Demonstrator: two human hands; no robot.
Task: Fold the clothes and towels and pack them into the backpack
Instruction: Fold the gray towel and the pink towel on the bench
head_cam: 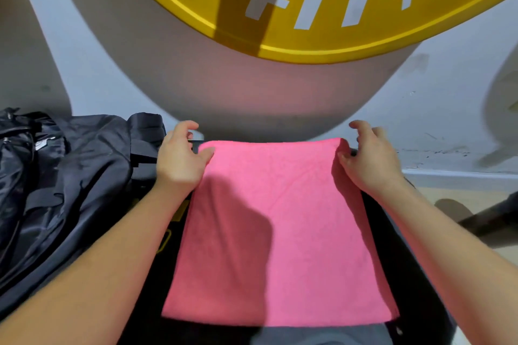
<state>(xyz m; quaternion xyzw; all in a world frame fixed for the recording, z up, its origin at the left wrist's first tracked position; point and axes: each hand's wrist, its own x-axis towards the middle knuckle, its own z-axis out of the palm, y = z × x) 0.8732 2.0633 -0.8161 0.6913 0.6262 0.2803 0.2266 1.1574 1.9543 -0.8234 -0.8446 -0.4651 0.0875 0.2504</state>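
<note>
Both bare forearms reach forward; left hand [179, 159] and right hand [371, 159] each pinch a far pink towel [280, 232] corner, fingers curled

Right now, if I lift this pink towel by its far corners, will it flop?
Probably floppy: the pink towel bunches where the right hand pinches its corner. Likely light: it lies thin and flat. Its fuzzy-looking surface should resist slipping.

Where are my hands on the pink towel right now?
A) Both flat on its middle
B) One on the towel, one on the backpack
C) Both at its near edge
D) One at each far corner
D: the left hand and the right hand each hold a far corner of the pink towel, which lies spread out to the right of the black backpack.
</note>
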